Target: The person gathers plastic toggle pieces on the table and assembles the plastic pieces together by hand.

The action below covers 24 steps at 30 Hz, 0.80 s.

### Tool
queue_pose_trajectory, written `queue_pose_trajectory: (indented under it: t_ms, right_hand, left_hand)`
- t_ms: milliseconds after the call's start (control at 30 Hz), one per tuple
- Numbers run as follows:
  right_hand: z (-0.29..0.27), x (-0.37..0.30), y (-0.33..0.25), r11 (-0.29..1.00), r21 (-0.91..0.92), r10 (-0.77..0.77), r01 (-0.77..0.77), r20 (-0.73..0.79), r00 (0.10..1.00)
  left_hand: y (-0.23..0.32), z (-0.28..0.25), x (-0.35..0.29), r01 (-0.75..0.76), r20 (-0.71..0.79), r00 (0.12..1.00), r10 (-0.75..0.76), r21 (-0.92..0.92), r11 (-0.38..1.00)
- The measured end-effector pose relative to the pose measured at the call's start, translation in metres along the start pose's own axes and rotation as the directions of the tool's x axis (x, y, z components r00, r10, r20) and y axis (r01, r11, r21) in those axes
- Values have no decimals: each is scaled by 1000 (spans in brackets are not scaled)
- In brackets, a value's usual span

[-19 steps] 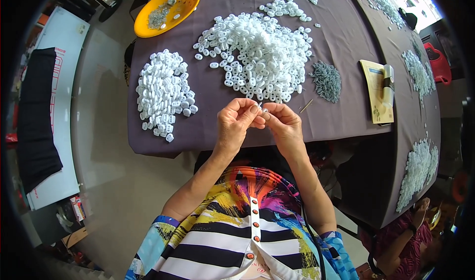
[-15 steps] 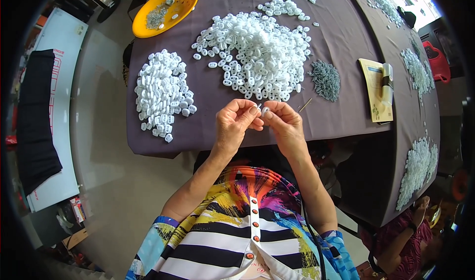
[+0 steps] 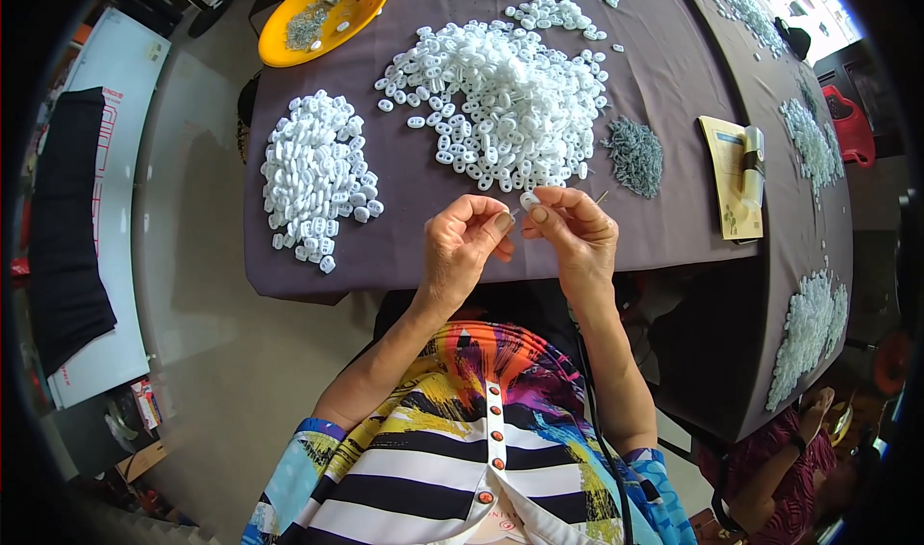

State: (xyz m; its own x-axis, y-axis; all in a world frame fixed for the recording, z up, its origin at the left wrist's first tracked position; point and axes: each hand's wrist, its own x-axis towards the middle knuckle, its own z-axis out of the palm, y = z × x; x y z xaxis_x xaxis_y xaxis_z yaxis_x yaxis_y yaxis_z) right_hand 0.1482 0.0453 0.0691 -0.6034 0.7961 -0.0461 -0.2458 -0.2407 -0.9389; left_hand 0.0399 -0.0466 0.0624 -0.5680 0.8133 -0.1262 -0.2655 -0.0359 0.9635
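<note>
Above the table's near edge, my right hand (image 3: 577, 240) pinches a small white oval plastic piece (image 3: 528, 199) between thumb and fingertips. My left hand (image 3: 462, 248) is closed beside it, its thumb and forefinger gripping a tiny thin greyish piece (image 3: 514, 212), too small to make out fully. A narrow gap separates the two hands' fingertips. Just beyond them spreads a big heap of white oval pieces with two holes (image 3: 520, 102). A smaller pile of white pieces (image 3: 316, 165) lies to the left. Small grey parts (image 3: 635, 156) are heaped to the right, their exact kind unclear.
A yellow plate (image 3: 272, 52) with small metal bits stands at the far left of the brown-covered table (image 3: 385, 256). On the right lie a yellow pad (image 3: 720, 174) and a clear roll (image 3: 754, 165). Another person's arm (image 3: 775, 482) shows at lower right.
My hands have drawn apart slightly. The right hand moved right with the white oval piece, and the thin piece at my left fingertips now shows.
</note>
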Motion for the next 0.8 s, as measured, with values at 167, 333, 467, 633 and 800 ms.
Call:
queue_pose_trajectory:
  t_ms: [167,333,467,633,800]
  right_hand:
    - [0,-1,3,999,-31,-15,15,14,1000]
    - [1,-2,4,998,-60,5,-3,32,999]
    - [2,-3,5,999,-36,13,-11,30,999]
    - [4,-3,7,1000,-5,-10,10,73,997]
    - [2,-4,8,999,-41,-3,6,74,997]
  left_hand:
    - [-2,0,0,-8,7,1000,8,3,1000]
    - [-1,1,-1,-19,2,1000,19,-4,1000]
    - [-1,0,-1,9,-2,1000,-9,19,1000]
    - [1,0,-1,22,10,1000,-22,53,998]
    - [1,0,-2,52,21,998,-53,30,998]
